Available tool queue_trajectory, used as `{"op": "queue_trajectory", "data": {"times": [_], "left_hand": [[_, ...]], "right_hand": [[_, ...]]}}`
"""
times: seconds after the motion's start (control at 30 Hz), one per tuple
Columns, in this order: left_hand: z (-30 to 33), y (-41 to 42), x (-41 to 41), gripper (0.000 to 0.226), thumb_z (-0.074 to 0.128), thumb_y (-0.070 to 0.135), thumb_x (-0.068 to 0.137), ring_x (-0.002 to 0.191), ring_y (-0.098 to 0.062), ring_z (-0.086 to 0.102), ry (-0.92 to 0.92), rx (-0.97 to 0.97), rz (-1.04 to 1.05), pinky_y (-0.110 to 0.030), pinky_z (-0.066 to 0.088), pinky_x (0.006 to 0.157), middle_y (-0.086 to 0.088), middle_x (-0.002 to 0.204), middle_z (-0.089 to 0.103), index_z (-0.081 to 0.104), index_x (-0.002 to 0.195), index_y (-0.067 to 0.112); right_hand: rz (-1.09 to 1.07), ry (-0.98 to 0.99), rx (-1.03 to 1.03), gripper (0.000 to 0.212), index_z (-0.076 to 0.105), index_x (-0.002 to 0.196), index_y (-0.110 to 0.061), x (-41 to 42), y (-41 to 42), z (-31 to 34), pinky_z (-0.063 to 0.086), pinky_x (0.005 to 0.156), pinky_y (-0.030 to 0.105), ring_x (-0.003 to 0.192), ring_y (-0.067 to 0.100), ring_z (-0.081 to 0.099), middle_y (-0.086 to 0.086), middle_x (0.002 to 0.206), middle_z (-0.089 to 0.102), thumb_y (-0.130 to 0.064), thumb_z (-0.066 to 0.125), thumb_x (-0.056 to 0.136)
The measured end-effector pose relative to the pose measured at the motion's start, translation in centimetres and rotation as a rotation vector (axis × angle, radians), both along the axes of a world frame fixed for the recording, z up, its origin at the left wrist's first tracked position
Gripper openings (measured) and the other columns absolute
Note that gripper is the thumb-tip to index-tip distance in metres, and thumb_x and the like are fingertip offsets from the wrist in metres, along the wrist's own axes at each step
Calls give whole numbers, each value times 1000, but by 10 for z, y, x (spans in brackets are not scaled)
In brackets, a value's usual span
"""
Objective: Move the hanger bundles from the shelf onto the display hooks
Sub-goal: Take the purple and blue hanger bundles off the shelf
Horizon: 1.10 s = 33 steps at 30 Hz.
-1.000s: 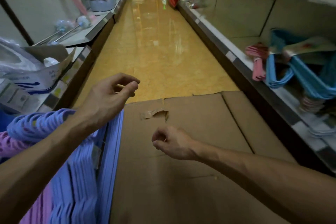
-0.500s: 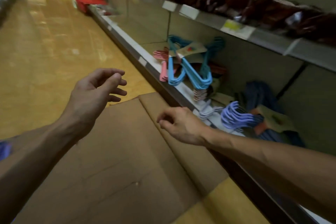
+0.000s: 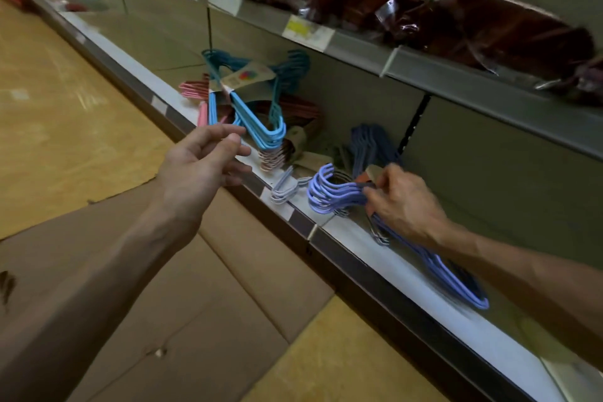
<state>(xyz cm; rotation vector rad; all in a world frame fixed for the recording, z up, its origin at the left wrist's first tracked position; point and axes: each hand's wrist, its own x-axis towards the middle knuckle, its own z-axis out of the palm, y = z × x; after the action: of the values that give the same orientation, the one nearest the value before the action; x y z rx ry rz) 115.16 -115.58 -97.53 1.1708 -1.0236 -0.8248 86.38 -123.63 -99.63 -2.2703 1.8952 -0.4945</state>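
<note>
While it lies on the lower shelf (image 3: 385, 258), the lavender hanger bundle (image 3: 329, 194) is grasped at its neck by the right hand (image 3: 406, 206), whose fingers curl round the stems just behind the cluster of hooks. Those hooks point toward the shelf's front edge, and the bundle's shoulders run back under the right forearm, ending in a rounded corner (image 3: 479, 302) nearer the camera along the same shelf.

Just beside the lavender hooks, farther along the shelf, lies a small pale hanger set (image 3: 285, 189) at the front lip. Behind the lavender bundle a dark blue hanger bundle (image 3: 370, 148) leans against the shelf's back panel. Farther along still stands a sky-blue hanger bundle (image 3: 257, 117) with a card label, with pink hangers (image 3: 195, 91) beyond it.

Off the shelf's front edge, near the sky-blue bundle, the left hand (image 3: 204, 165) hovers released, fingers loosely bent, holding nothing.

Above the lower shelf, an upper shelf (image 3: 440, 75) carries dark brown wrapped packages (image 3: 489, 26). Below the lower shelf's edge, flattened cardboard (image 3: 163, 303) covers part of the yellow floor (image 3: 65, 108).
</note>
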Motion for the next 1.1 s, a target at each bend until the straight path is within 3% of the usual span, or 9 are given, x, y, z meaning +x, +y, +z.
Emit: {"op": "queue_trajectory", "data": {"times": [0.1,0.17,0.37,0.47,0.6,0.83,0.9,1.0,1.1], "left_hand": [[-4,-8,-12,14,57,19,100,77,-19,69,13,16,-28,-30,54,67,3,86,72,70,103,24],[-6,-12,-21,14,57,17,100,73,-17,68,29,26,-33,-29,55,65,2,85,71,70,100,23],[-13,-20,-39,14,57,19,100,81,-23,70,12,66,-53,-38,58,74,0,90,72,69,105,24],[-18,-23,-48,15,56,19,101,78,-19,69,8,98,-81,-33,57,71,0,91,71,69,109,21],[-23,-29,-58,15,57,24,101,80,-16,68,-15,155,-120,-29,56,69,1,97,70,68,112,23],[-30,-39,-60,19,56,30,100,91,-14,67,-147,230,-138,-28,55,72,2,110,64,63,118,25],[-33,-41,-60,22,57,33,100,94,-13,65,-163,259,-137,-30,56,77,3,112,62,61,120,24],[-34,-44,-59,33,59,45,97,100,-16,63,-120,317,-149,-38,57,87,5,115,60,58,123,24],[-31,-45,-59,51,60,60,90,104,-19,64,-44,401,-184,-39,57,87,6,119,57,54,128,26]], "right_hand": [[-73,58,179,45,61,97,-26,-33,-13,-13,56,68,35,73,18,65,-3,85,68,-69,54,86],[-91,116,382,39,62,100,-22,-44,-12,-19,50,64,29,77,20,64,2,89,66,-58,66,86],[-188,-8,538,81,41,144,-11,-54,-21,-44,46,103,37,125,28,51,9,139,49,-44,79,80],[-212,-3,565,60,52,131,-9,-54,-22,-54,50,96,36,114,28,58,10,125,58,-35,78,83],[-207,17,559,32,60,109,-8,-57,-21,-61,48,64,25,85,21,61,5,93,61,-31,70,90],[-145,-66,497,31,61,112,-15,-66,-13,-57,54,91,39,94,24,64,6,98,64,-42,53,100],[-131,-74,464,28,61,108,-15,-65,-8,-53,53,83,34,92,23,64,6,96,65,-41,51,101],[-116,-26,391,27,56,85,-19,-60,2,-47,39,52,24,62,17,58,0,70,58,-39,50,102],[-91,8,324,25,54,87,-20,-52,8,-36,35,50,29,57,16,52,0,69,56,-39,49,102]]}}
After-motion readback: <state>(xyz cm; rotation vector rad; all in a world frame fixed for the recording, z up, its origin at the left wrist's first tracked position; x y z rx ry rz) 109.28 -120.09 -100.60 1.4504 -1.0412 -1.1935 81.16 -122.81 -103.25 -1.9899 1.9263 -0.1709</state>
